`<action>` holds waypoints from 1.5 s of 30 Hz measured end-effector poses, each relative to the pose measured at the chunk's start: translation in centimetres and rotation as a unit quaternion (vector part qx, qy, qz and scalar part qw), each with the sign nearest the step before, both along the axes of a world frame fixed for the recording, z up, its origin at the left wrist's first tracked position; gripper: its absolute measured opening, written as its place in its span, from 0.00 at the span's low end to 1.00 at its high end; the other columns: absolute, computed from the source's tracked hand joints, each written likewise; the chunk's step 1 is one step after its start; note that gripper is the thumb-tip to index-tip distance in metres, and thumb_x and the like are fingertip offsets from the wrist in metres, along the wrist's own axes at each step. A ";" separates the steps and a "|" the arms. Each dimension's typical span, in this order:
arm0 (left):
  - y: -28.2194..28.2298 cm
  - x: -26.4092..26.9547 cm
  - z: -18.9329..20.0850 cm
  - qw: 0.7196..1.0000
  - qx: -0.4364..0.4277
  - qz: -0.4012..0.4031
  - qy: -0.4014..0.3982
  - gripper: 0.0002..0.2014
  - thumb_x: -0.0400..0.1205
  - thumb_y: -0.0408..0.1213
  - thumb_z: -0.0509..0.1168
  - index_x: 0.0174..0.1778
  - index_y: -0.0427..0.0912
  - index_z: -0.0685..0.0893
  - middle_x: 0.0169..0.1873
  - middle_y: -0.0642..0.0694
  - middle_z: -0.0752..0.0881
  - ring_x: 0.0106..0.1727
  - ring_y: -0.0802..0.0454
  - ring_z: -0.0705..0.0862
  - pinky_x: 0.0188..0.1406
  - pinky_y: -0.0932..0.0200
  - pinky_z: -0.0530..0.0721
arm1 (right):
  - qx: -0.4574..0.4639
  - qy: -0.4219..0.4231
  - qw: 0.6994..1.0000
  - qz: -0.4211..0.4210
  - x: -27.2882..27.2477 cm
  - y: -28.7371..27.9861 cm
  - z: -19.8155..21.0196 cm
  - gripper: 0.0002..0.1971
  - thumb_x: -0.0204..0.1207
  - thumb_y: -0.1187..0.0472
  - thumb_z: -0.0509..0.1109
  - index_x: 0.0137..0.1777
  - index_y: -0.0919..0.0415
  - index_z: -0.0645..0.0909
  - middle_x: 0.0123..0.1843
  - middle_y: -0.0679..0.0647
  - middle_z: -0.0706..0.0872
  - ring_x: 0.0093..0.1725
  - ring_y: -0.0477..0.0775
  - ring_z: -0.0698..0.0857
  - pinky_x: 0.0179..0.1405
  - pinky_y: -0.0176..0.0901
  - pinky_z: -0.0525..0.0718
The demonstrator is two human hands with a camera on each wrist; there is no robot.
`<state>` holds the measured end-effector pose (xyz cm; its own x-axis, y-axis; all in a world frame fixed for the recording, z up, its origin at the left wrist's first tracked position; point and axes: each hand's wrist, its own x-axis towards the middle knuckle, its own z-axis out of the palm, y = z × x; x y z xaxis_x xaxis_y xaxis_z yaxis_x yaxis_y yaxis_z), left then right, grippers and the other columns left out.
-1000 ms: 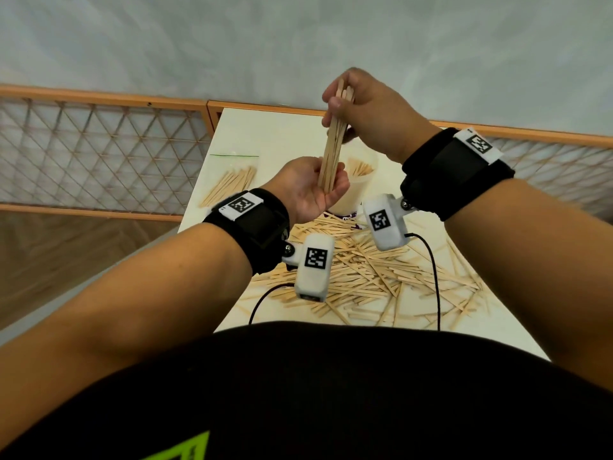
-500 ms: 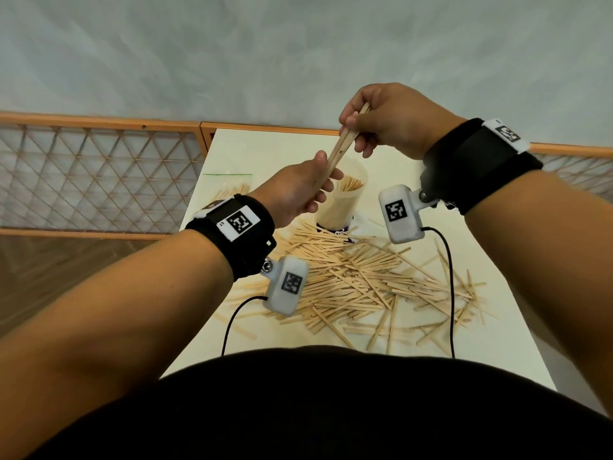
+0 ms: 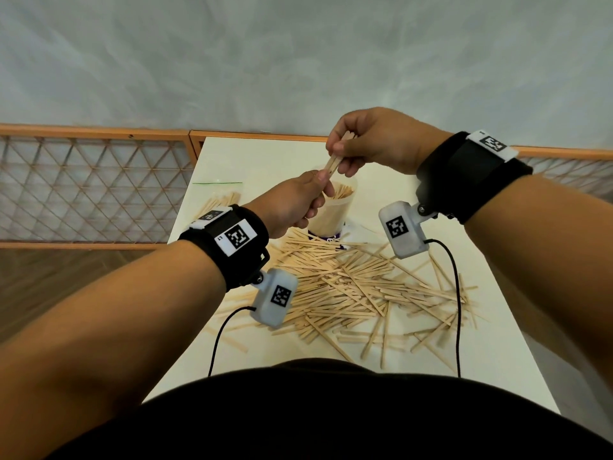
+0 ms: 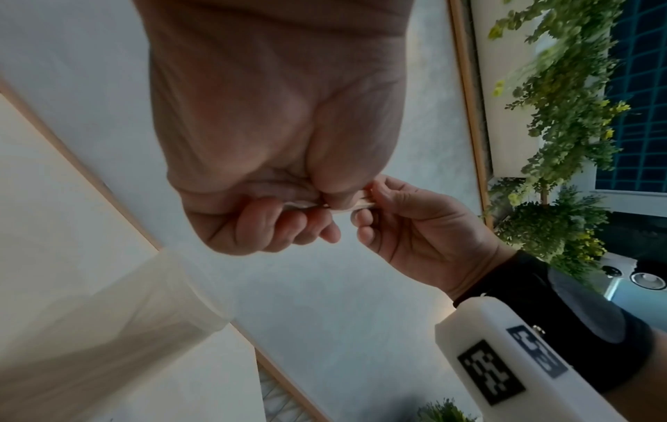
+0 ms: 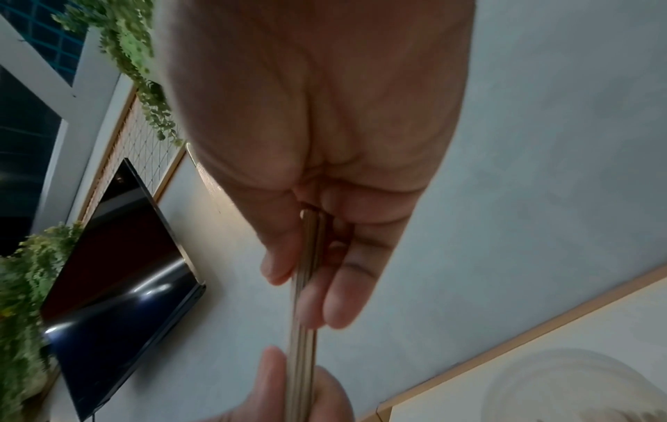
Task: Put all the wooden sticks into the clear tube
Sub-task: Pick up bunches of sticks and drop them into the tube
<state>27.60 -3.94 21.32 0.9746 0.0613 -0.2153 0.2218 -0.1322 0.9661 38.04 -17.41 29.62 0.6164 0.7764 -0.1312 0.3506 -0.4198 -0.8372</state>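
Both hands hold one small bundle of wooden sticks [image 3: 332,163] in the air above the clear tube [image 3: 333,207]. My right hand [image 3: 358,144] pinches the bundle's upper end; my left hand [image 3: 298,202] grips its lower end. The right wrist view shows the bundle [image 5: 303,299] running between the fingers of both hands. The tube stands upright on the white table [image 3: 497,370], partly filled with sticks. A large loose pile of sticks [image 3: 358,287] lies spread on the table in front of the tube.
A second small group of sticks [image 3: 217,204] lies at the table's left edge beside a clear plastic bag [image 3: 217,184]. A wooden lattice fence [image 3: 89,190] runs behind the table. Two wrist camera cables hang over the pile.
The bundle has tilted from upright to slanted and come lower over the tube. My left hand has turned from cupping the bundle's foot to gripping its lower end.
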 end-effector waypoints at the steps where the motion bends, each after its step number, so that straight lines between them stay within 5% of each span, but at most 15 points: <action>1: 0.2 0.1 0.1 1.000 0.004 -0.001 -0.002 0.18 0.88 0.53 0.47 0.44 0.46 0.76 0.30 0.53 0.69 0.29 0.57 0.65 0.27 0.63 0.64 | 0.011 0.001 1.000 -0.006 0.1 -0.1 0.2 0.04 0.79 0.70 0.68 0.46 0.61 0.82 0.38 0.60 0.87 0.34 0.52 0.87 0.42 0.42 0.89; 9: 1.5 1.8 -0.6 0.995 0.099 0.006 -0.013 0.19 0.87 0.54 0.49 0.51 0.47 0.80 0.35 0.52 0.74 0.33 0.55 0.68 0.33 0.61 0.69 | -0.011 -0.071 0.991 -0.109 1.5 0.7 -0.2 0.04 0.73 0.74 0.73 0.47 0.69 0.85 0.35 0.62 0.87 0.30 0.50 0.89 0.45 0.49 0.91; 12: 2.0 2.3 -2.4 0.987 0.156 0.022 -0.018 0.20 0.86 0.56 0.51 0.62 0.45 0.77 0.49 0.48 0.81 0.43 0.54 0.76 0.45 0.55 0.77 | -0.052 -0.087 0.987 -0.124 2.2 1.4 -1.0 0.04 0.73 0.74 0.73 0.40 0.67 0.85 0.30 0.59 0.86 0.27 0.47 0.87 0.45 0.50 0.91; 15: 3.3 2.3 -4.4 0.979 0.188 0.082 -0.007 0.25 0.86 0.56 0.53 0.73 0.45 0.72 0.68 0.45 0.76 0.63 0.52 0.76 0.59 0.60 0.71 | -0.071 -0.129 0.977 -0.155 3.7 1.7 -1.3 0.05 0.73 0.73 0.73 0.39 0.65 0.86 0.25 0.55 0.87 0.29 0.50 0.88 0.46 0.51 0.91; 20: 5.8 1.3 -7.5 0.967 0.228 0.093 0.064 0.28 0.85 0.55 0.56 0.78 0.45 0.69 0.76 0.45 0.69 0.74 0.50 0.71 0.70 0.59 0.67 | -0.200 -0.324 0.919 -0.103 5.1 2.9 -3.6 0.11 0.73 0.74 0.66 0.47 0.65 0.89 0.45 0.60 0.90 0.47 0.59 0.89 0.51 0.50 0.87; 23: 6.6 0.8 -8.6 0.963 0.232 0.093 0.097 0.27 0.84 0.55 0.57 0.77 0.46 0.70 0.76 0.45 0.70 0.73 0.49 0.72 0.72 0.54 0.69 | -0.257 -0.343 0.903 -0.034 5.3 4.3 -6.5 0.13 0.74 0.73 0.65 0.49 0.64 0.90 0.50 0.59 0.90 0.52 0.60 0.87 0.52 0.48 0.84; 28: 7.3 0.0 -9.7 0.954 0.253 0.075 0.139 0.25 0.85 0.54 0.58 0.76 0.47 0.72 0.75 0.46 0.72 0.72 0.48 0.74 0.67 0.58 0.70 | -0.371 -0.318 0.870 0.068 5.0 6.2 -10.8 0.17 0.83 0.55 0.61 0.58 0.65 0.86 0.59 0.61 0.86 0.60 0.64 0.82 0.56 0.48 0.76; 30: 7.5 -0.3 -9.9 0.950 0.262 0.067 0.155 0.25 0.85 0.53 0.58 0.76 0.45 0.72 0.75 0.46 0.73 0.71 0.47 0.75 0.64 0.59 0.70 | -0.374 -0.300 0.875 0.068 5.1 6.1 -11.4 0.21 0.86 0.51 0.57 0.60 0.67 0.84 0.60 0.62 0.85 0.62 0.64 0.80 0.56 0.47 0.72; 35: 6.8 -0.8 -10.0 0.944 0.281 0.035 0.170 0.23 0.86 0.51 0.57 0.75 0.44 0.73 0.75 0.46 0.73 0.72 0.47 0.74 0.65 0.58 0.70 | -0.267 -0.252 0.928 -0.060 5.2 4.2 -11.2 0.24 0.84 0.49 0.59 0.45 0.72 0.83 0.41 0.62 0.81 0.47 0.64 0.80 0.42 0.45 0.68; 40: 5.0 -1.1 -10.1 0.939 0.301 -0.010 0.165 0.20 0.86 0.50 0.58 0.70 0.44 0.78 0.63 0.47 0.80 0.55 0.50 0.78 0.47 0.60 0.74 | -0.159 -0.248 0.946 -0.139 3.2 0.2 -11.4 0.20 0.82 0.49 0.61 0.50 0.66 0.86 0.49 0.61 0.88 0.52 0.59 0.83 0.53 0.48 0.79; 45: 3.8 -1.8 -11.8 0.911 0.362 -0.101 0.171 0.27 0.82 0.54 0.62 0.74 0.45 0.74 0.74 0.45 0.74 0.70 0.47 0.75 0.63 0.56 0.72 | -0.236 -0.184 0.950 -0.089 -0.2 -4.3 -14.2 0.13 0.80 0.52 0.67 0.56 0.58 0.86 0.56 0.54 0.87 0.58 0.54 0.83 0.55 0.42 0.76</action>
<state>25.81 -0.12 9.48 0.8649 0.1357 -0.4834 0.3951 -0.7780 0.4885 37.87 -21.71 15.45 0.8045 0.5629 -0.1898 0.4703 -0.7987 -0.3754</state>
